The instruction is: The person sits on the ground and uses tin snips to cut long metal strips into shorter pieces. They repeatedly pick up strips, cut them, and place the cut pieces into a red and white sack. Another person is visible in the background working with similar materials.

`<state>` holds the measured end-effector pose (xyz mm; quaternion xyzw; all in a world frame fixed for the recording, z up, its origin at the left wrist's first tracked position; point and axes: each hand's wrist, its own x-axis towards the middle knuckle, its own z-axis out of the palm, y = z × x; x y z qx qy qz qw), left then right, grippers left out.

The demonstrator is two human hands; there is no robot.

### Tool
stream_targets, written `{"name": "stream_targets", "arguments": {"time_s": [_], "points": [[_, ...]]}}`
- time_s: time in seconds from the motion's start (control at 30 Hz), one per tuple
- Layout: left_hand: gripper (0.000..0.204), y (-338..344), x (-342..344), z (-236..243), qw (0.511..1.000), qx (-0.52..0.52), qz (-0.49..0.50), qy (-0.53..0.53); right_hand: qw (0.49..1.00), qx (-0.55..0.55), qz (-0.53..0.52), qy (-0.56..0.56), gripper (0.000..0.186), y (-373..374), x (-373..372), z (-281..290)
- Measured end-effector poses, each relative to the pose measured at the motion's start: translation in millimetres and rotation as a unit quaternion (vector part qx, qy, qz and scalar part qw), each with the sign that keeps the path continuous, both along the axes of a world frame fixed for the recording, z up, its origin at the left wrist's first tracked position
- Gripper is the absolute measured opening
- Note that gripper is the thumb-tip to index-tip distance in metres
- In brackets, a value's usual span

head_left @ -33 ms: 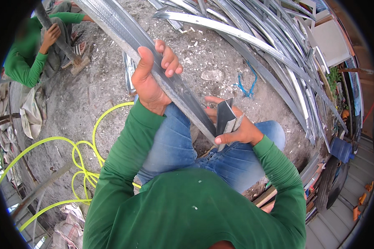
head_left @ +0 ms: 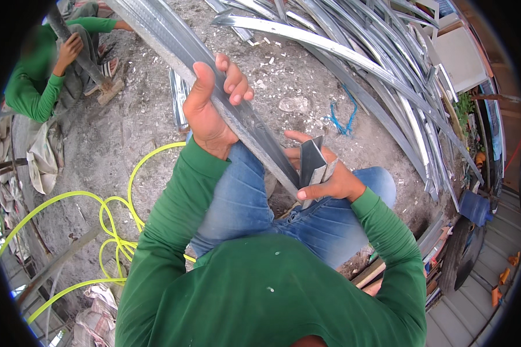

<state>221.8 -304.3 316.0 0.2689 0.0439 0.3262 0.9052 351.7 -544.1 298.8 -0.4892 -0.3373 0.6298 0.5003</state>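
Note:
A long galvanised metal channel slants from the top left down to my lap. My left hand is closed around its middle, fingers curled over the far edge and thumb along the near side. My right hand grips a short bent metal piece at the channel's lower end, thumb across its front and fingers behind; whether this piece is joined to the channel I cannot tell. Both are held over my legs in blue jeans.
A crouching co-worker at top left grips a long tool. Bent metal strips are piled top right, with blue twine beside them. Yellow hose loops at left on the dusty ground. A blue jug lies at right.

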Motion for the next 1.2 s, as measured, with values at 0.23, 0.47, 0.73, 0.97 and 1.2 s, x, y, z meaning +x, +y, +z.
{"name": "stream_targets", "arguments": {"time_s": [0.23,0.47,0.73,0.97,1.2], "points": [[0.047,-0.7,17.1,0.9,0.998,0.012,0.012,0.066,0.994,-0.003,-0.047,-0.096,0.088,9.8,-18.9,-3.7],[0.042,-12.7,38.6,-3.5,0.990,0.078,0.052,0.102,0.977,-0.027,-0.098,-0.190,0.074,15.1,-23.8,-30.4],[0.087,7.6,51.3,24.9,0.979,0.203,-0.031,0.017,0.981,0.007,-0.107,-0.161,0.096,6.4,20.3,-32.2],[0.096,12.4,80.5,61.8,0.925,0.359,-0.072,0.097,0.975,0.114,-0.093,0.166,0.093,4.2,25.5,9.9],[0.064,5.0,80.6,50.8,0.933,0.339,0.000,0.124,0.951,-0.007,-0.123,-0.282,0.113,25.1,29.3,-7.1]]}}
